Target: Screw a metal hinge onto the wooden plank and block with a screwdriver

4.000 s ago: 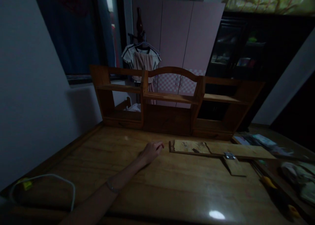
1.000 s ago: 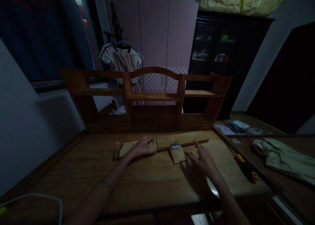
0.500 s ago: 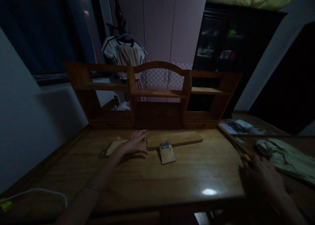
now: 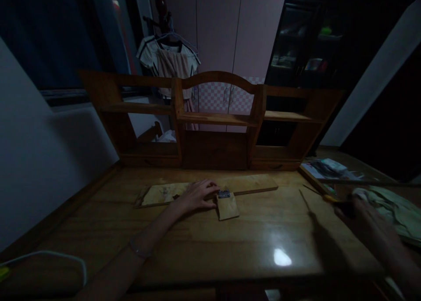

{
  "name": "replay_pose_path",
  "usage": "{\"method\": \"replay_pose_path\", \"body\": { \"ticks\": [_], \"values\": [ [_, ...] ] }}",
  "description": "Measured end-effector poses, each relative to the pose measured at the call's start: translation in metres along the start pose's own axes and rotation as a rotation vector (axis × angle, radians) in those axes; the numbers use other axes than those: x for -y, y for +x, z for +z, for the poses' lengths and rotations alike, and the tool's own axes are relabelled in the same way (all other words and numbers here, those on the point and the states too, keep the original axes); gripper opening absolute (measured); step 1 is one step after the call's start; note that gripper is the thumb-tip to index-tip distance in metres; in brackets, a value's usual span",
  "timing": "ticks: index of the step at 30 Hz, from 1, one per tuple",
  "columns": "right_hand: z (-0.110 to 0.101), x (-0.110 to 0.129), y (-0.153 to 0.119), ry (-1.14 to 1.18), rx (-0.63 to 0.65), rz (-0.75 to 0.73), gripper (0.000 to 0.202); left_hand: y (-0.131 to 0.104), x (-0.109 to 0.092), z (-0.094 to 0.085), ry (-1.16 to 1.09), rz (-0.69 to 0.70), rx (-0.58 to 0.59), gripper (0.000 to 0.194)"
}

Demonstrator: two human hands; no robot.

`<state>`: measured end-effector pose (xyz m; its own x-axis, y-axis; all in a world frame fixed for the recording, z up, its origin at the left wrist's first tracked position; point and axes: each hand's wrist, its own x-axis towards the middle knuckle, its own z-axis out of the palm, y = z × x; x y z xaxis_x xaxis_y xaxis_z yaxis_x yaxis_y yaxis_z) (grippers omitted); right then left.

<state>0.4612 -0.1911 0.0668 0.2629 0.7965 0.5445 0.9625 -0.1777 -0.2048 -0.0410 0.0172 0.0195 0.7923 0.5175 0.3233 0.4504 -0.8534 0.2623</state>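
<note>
A long wooden board (image 4: 250, 185) lies on the tabletop, with a metal hinge (image 4: 224, 194) joining it to a small square wooden piece (image 4: 228, 207) in front. My left hand (image 4: 199, 195) lies over the board just left of the hinge. Its thumb and fingers are apart, the thumb close to the small piece. Out at the right, my right hand (image 4: 365, 215) is closed around the handle of a screwdriver (image 4: 329, 198). The thin shaft points left above the table, and part of the handle is hidden by the hand.
A wooden shelf unit (image 4: 215, 116) stands along the back of the table (image 4: 263, 235). Cloth (image 4: 391, 209) and a plastic-wrapped packet (image 4: 332, 166) lie beyond the right edge. A white cable (image 4: 49, 253) curves at the lower left.
My left hand has moved right along the board, up to the hinge. The screwdriver has come up over the table's right side, its shaft pointing left. The view has shifted slightly.
</note>
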Motion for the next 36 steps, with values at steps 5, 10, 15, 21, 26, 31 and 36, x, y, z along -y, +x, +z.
{"method": "replay_pose_path", "body": {
  "ticks": [5,10,15,21,26,31,36],
  "values": [
    [-0.041,0.126,0.093,0.401,-0.035,0.044,0.035,-0.003,-0.001,0.006,-0.053,-0.011,-0.032,0.055],
    [-0.034,0.234,0.149,1.018,0.106,-0.071,0.044,-0.006,-0.002,0.008,-0.072,-0.002,-0.051,0.051],
    [-0.01,0.283,0.147,1.019,0.251,-0.317,0.042,-0.005,0.004,0.013,-0.092,-0.034,-0.058,0.053],
    [0.0,0.293,0.133,0.675,0.202,-0.477,0.035,-0.007,0.005,0.012,-0.147,-0.119,-0.048,0.061],
    [0.008,0.292,0.137,0.649,0.244,-0.5,0.035,-0.01,-0.009,0.004,-0.275,-0.122,-0.069,0.053],
    [0.02,0.297,0.139,0.644,0.272,-0.529,0.035,-0.01,-0.017,-0.001,-0.292,-0.059,-0.085,0.035],
    [0.03,0.303,0.138,0.582,0.275,-0.571,0.03,-0.011,-0.016,-0.002,-0.325,-0.065,-0.066,0.047]
  ]
}}
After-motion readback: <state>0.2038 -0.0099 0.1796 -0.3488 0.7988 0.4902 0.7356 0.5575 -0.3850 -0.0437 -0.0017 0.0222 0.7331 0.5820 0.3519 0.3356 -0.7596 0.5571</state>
